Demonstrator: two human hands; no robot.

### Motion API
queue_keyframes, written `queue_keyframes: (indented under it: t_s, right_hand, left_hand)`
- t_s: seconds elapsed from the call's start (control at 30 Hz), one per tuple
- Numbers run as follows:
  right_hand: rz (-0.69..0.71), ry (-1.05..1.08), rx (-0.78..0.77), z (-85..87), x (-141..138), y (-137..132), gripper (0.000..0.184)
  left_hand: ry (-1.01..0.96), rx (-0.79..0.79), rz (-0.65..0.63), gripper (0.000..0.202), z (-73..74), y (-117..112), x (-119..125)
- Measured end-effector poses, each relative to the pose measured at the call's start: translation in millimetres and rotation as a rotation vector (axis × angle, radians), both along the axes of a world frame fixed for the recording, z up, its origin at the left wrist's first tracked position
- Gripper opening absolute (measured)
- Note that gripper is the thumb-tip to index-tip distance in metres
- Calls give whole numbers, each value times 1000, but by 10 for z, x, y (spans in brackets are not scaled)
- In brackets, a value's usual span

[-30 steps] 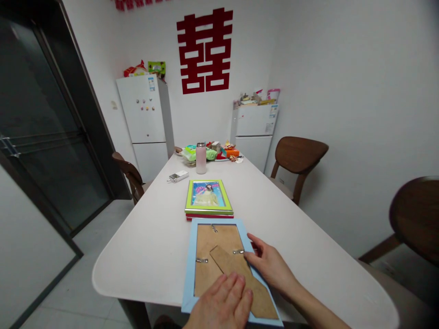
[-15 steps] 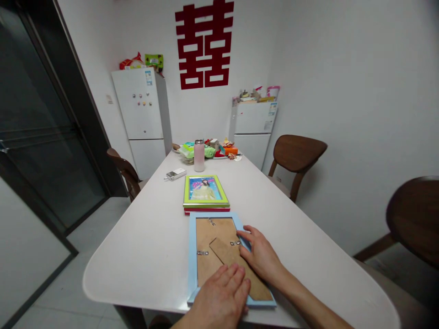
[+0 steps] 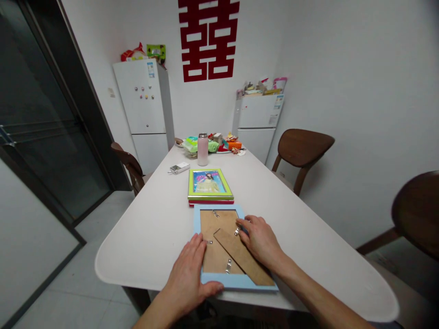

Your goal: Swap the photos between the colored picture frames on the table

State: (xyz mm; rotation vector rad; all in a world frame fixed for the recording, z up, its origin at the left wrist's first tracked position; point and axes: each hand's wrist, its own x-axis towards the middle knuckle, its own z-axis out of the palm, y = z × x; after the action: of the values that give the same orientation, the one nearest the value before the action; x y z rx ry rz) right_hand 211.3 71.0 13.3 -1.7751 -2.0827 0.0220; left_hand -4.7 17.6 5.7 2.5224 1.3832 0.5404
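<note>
A light-blue picture frame lies face down near the table's front edge, its brown backboard showing. An angled stand leg crosses the board. My left hand rests along the left rim with fingers stretched out, its thumb by the front rim. At the right rim, my right hand has bent fingers and thumb closed around a small metal clip, which sits tilted. Another metal clip shows at the front of the board. One more, at the left, is partly under my left fingertips.
Beyond lies a green picture frame stacked on a red one. Farther back are a small silver device, a pink bottle and snack packs. Wooden chairs flank the white table.
My left hand has moved from the front middle of the frame to its left side, uncovering the front clip. The right-hand clip has turned from level to tilted. The view has shifted slightly.
</note>
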Motion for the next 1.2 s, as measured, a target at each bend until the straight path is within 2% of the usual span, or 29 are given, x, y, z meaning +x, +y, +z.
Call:
queue_keyframes:
  t_s: [0.07, 0.2, 0.3, 0.43, 0.7, 0.77, 1.0, 1.2]
  right_hand:
    - [57, 6, 24, 32, -119, -42, 27]
    - [303, 57, -25, 80, -456, -114, 21]
    - [356, 47, -53, 107, -659, -112, 18]
    - [315, 26, -79, 111, -767, -67, 16]
    - [298, 36, -48, 49, -760, 0, 17]
    - [281, 46, -33, 38, -711, 75, 19]
    - [60, 25, -12, -44, -496, 518, 26]
    - [28, 29, -19, -125, -526, 605, 27]
  left_hand:
    - [-36, -8, 18, 79, -43, -3, -30]
    - [-100, -16, 61, 85, -95, -10, -17]
    - [-95, -29, 54, 86, -102, -2, -7]
    - [-117, -21, 36, 84, -103, 11, -16]
    - [-130, -19, 41, 83, -125, 7, -22]
    - [-143, -9, 40, 83, -141, 8, -26]
    - [-127, 10, 32, 85, -170, 18, -44]
    - [-128, 10, 14, 85, -180, 31, -42]
